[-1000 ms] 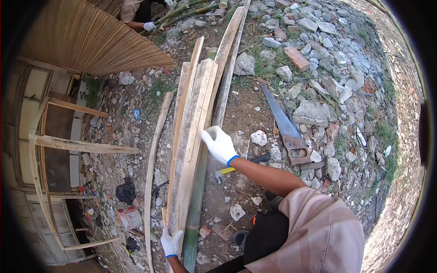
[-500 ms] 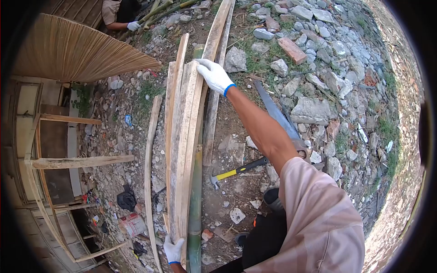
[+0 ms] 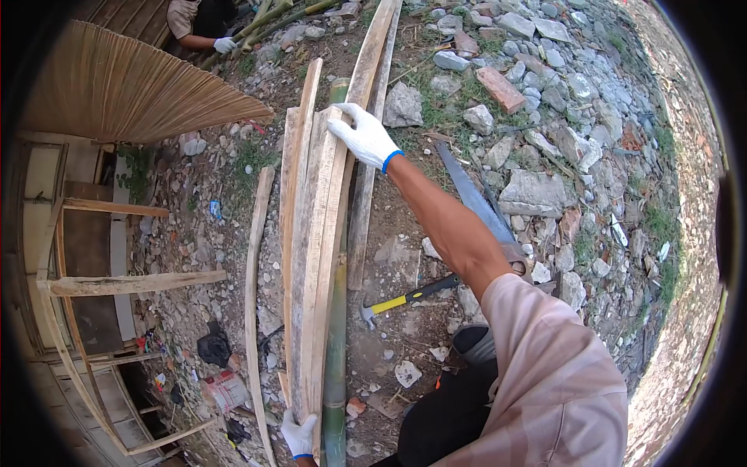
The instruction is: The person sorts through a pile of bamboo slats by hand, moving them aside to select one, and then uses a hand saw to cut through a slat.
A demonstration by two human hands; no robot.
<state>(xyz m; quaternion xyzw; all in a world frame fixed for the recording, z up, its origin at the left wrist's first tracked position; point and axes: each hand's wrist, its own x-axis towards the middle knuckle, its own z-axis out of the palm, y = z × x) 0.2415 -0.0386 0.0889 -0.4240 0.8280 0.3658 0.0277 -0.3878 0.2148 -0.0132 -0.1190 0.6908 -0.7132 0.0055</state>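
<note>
My right hand (image 3: pixel 364 138), in a white glove with a blue cuff, is closed round the far end of a pale wooden beam (image 3: pixel 323 226). At the near end of the same timber, my left hand (image 3: pixel 298 433), also gloved, grips the side with its thumb on the wood; its fingertips are hidden. A thinner wooden plank (image 3: pixel 302 148) lies along the beam's left side. Under and beside the timber runs a green bamboo pole (image 3: pixel 335 350). Another long board (image 3: pixel 372 62) extends beyond my right hand.
Right of the timber lie a yellow-and-black hammer (image 3: pixel 405 300) and a handsaw (image 3: pixel 475 194). A loose curved strip of wood (image 3: pixel 257 296) is on the left. Rubble and a brick (image 3: pixel 500 89) cover the ground at the right. A co-worker's gloved hand (image 3: pixel 225 45) rests near bamboo poles.
The view has shifted slightly. Both hands keep hold of the wooden beam, and the timber lies almost as before.
</note>
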